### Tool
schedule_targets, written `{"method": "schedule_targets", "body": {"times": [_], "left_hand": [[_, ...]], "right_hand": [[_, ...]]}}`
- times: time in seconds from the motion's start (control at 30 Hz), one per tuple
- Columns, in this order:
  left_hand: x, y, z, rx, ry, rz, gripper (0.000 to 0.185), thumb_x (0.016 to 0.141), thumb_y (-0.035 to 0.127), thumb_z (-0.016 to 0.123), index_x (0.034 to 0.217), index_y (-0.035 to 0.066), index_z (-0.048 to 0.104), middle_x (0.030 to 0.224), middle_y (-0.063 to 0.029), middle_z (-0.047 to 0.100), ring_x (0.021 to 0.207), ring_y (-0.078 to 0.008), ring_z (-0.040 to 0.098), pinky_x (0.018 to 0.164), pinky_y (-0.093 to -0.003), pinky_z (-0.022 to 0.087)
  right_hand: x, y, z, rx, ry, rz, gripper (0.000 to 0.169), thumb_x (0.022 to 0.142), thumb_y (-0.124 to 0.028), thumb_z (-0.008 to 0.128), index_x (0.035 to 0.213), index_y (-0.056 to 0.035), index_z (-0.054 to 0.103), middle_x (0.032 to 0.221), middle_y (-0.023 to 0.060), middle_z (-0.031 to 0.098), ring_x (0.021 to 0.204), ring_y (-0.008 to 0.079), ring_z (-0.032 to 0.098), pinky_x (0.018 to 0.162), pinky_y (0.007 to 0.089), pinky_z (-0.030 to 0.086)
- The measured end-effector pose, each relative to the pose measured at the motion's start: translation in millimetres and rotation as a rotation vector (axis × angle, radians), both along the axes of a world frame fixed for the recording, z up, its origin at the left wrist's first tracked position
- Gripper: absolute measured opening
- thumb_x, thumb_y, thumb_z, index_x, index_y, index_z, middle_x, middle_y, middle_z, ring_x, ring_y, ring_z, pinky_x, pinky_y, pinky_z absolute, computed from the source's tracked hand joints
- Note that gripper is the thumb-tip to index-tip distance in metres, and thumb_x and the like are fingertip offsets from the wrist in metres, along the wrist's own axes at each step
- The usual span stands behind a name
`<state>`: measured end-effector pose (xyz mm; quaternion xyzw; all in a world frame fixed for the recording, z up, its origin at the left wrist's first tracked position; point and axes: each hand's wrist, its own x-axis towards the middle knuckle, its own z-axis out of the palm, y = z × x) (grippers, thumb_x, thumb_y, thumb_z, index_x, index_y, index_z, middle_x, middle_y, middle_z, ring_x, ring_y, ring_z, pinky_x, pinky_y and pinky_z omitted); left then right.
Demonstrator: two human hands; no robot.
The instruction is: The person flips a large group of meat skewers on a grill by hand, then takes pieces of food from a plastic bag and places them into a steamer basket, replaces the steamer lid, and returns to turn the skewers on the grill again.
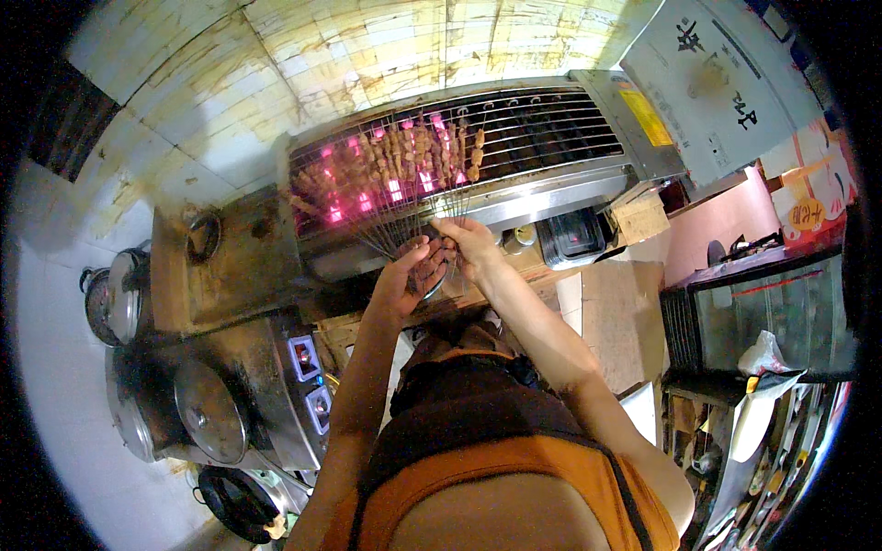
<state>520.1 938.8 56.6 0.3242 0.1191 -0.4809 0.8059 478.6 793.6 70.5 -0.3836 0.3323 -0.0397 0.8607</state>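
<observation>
Meat skewers (406, 151) lie in a row on the glowing left part of a grill (551, 131). Their thin metal sticks (386, 237) run toward me over the grill's front edge and fan together near my hands. My left hand (417, 272) is palm up with its fingers curled around a bundle of these stick ends. Close beside it, my right hand (468, 244) grips more of the sticks, its thumb pointing toward the grill. The two hands nearly touch. One skewer (476, 155) lies at the right end of the row. Exactly which sticks each hand holds is hidden by the fingers.
Right of my hands are a jar (520, 239) and black trays (575, 237) below the grill. A cardboard box (641, 217) sits farther right. On my left are a metal tray (241, 255), a lidded pot (210, 413) and a black wok (238, 506).
</observation>
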Motion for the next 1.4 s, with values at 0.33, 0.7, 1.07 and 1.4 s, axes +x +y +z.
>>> {"method": "schedule_targets", "body": {"times": [0.33,0.7,1.07,1.4], "left_hand": [[0,-2,2,-0.025,0.021,0.005,0.016,0.085,0.011,0.060,0.101,0.012,0.057,0.107,-0.0033,0.060,0.099,-0.0180,0.057,0.085,-0.0386,0.050],[-2,-4,2,-0.024,0.040,0.055,0.019,0.084,0.010,0.061,0.103,0.009,0.057,0.107,-0.0028,0.060,0.097,-0.0170,0.058,0.084,-0.0389,0.051],[5,1,-14,-0.050,-0.004,0.048,0.014,0.088,0.016,0.058,0.100,0.010,0.060,0.098,-0.0022,0.063,0.084,-0.0135,0.060,0.070,-0.0297,0.052],[3,1,-2,0.110,-0.096,0.014,0.015,0.085,0.015,0.060,0.099,0.008,0.059,0.086,-0.0013,0.062,0.079,-0.0156,0.061,0.068,-0.0303,0.052]], "right_hand": [[-1,-3,-7,-0.212,-0.068,0.051,0.014,0.082,-0.015,0.061,0.081,-0.0017,0.061,0.063,0.0003,0.054,0.053,0.0081,0.047,0.047,0.0205,0.035],[-10,-7,-21,-0.218,-0.095,0.105,0.015,0.084,-0.013,0.055,0.080,0.0009,0.059,0.066,0.0014,0.055,0.057,0.0091,0.049,0.050,0.0215,0.039],[-2,5,-17,-0.093,-0.065,0.138,0.019,0.082,-0.020,0.063,0.091,-0.0039,0.058,0.080,0.0029,0.059,0.066,0.0097,0.054,0.057,0.0232,0.045],[11,12,-7,-0.076,-0.027,0.101,0.014,0.079,-0.015,0.067,0.082,-0.0036,0.058,0.070,0.0016,0.058,0.054,0.0079,0.050,0.040,0.0208,0.036]]}}
